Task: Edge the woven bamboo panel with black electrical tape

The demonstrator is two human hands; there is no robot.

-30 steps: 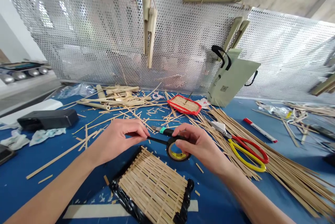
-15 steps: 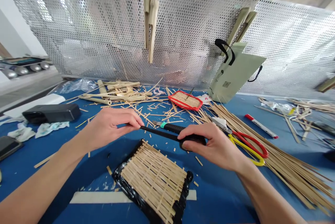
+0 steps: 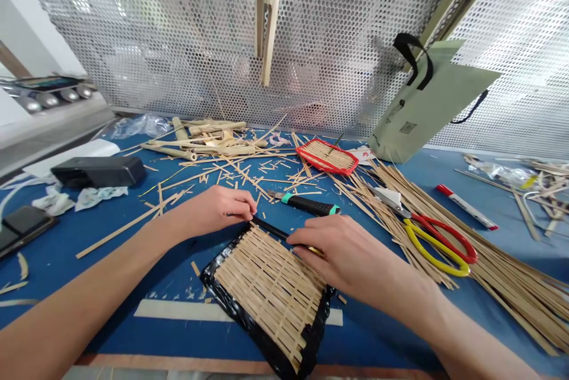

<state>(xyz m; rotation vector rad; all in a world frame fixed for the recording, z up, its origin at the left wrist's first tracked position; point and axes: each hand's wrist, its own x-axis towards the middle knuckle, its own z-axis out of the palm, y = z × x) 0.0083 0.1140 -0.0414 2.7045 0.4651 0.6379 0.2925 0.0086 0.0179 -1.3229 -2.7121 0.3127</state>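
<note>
Item, woven panel [image 3: 273,291]: lying on the blue table [image 3: 178,341] in front of you, set askew, its nearest corner reaching over the table's near edge. Black wrapping is covering its left, lower-left and right edges; bare strip ends are showing along the far edge.

Item, black tape [image 3: 272,229]: running taut between your hands along that far edge; whether it is touching the weave, you cannot tell.

Item, left hand [image 3: 229,208]: you are pinching one end of the tape between thumb and fingers, just beside the panel's far corner.

Item, right hand [image 3: 340,246]: you are closing your fingers around the tape roll [image 3: 315,250], mostly hidden, only a yellow sliver showing. The hand is hanging over the panel's right corner.

Item, cutter [image 3: 309,204]: lying just beyond the tape, its handle end near your right knuckles, leaving you little room there.

Item, scissors [image 3: 438,243]: resting on the long strips [image 3: 498,285], red and yellow handles pointing toward your right forearm.

Item, pale flat strip [image 3: 182,310]: passing under the panel, showing on both sides.

Item, open room: bare blue surface is lying left of the panel, up to your left forearm.
</note>
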